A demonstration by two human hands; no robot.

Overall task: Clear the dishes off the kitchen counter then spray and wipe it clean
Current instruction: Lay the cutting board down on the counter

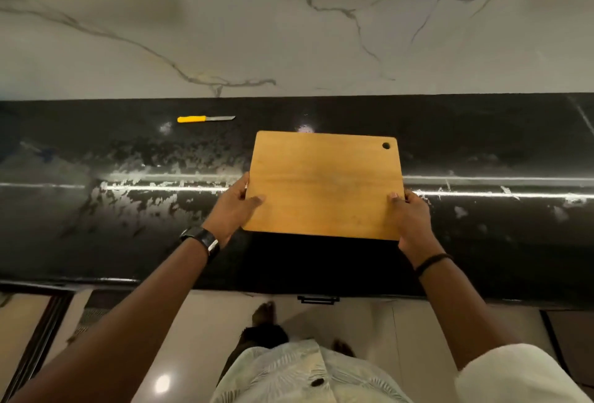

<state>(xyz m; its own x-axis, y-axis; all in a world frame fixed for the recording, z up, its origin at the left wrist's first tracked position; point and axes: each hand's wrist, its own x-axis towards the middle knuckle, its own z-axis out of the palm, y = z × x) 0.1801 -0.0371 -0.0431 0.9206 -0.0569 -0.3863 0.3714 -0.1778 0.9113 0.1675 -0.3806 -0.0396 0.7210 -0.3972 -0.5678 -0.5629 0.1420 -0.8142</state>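
Observation:
A wooden cutting board (323, 184) with a round hole in its far right corner is over the black counter (96, 209). My left hand (233, 206) grips its near left edge, thumb on top. My right hand (409, 218) grips its near right edge the same way. Whether the board rests on the counter or is held just above it, I cannot tell. A knife with a yellow handle (205, 119) lies flat near the back of the counter, to the left of the board and away from both hands.
A pale marble wall (289, 17) rises behind the counter. The counter surface shows smears and streaks that catch the light. Below the front edge is a drawer handle (318, 299) and a light floor where my feet stand.

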